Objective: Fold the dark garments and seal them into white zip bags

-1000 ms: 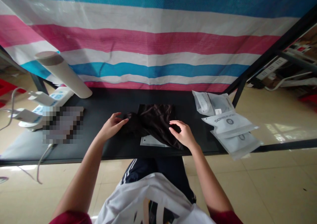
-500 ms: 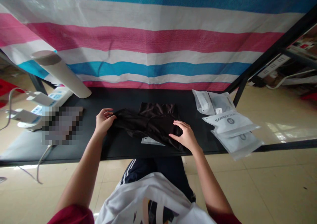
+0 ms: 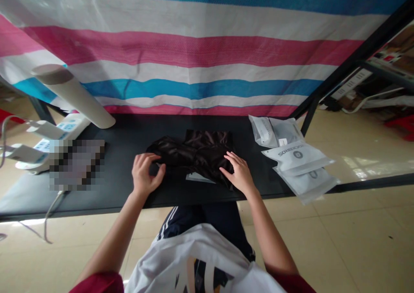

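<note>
A shiny dark brown, nearly black piece of cloth (image 3: 190, 152) lies crumpled across the middle of the black table, with a flatter folded part behind. What kind of garment or cover it is cannot be made out. My left hand (image 3: 145, 174) is at its left end, thumb and fingers apart, the fingertips close to or touching the fabric. On the right end rests my right hand (image 3: 239, 172), fingers spread and thumb apart over the cloth. From under the front edge a pale flat packet (image 3: 199, 178) sticks out, mostly hidden.
Several translucent white zip bags (image 3: 299, 157) lie at the right, overhanging the front edge. To the left are a power strip (image 3: 53, 142) with plugged chargers, a cabled blurred-out device (image 3: 77, 163) and a white cylinder (image 3: 77, 96). A striped sheet (image 3: 190, 51) hangs behind.
My left hand has let go of the cloth's left end and moved right and towards me. That end now lies bunched on the table. My right hand has stayed nearly in place.
</note>
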Demonstrator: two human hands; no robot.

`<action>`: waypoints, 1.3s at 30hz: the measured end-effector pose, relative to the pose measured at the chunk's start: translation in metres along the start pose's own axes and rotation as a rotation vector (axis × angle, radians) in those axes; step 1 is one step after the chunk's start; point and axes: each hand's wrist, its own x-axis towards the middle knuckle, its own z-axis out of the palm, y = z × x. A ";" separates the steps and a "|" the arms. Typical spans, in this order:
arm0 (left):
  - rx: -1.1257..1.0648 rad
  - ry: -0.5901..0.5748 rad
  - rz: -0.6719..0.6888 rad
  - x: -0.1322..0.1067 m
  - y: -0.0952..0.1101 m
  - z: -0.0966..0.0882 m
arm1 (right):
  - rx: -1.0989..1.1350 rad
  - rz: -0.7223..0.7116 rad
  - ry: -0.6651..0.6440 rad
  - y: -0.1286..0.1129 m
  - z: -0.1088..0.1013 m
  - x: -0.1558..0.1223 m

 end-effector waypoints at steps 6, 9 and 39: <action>0.025 -0.524 0.175 -0.012 0.036 0.001 | 0.000 0.009 -0.007 0.000 0.000 0.000; 0.103 -0.490 0.028 -0.010 0.033 0.005 | 0.012 0.008 0.000 0.000 0.001 -0.001; 0.211 -0.442 -0.023 -0.007 0.034 0.014 | 0.012 0.121 0.068 0.006 0.004 -0.005</action>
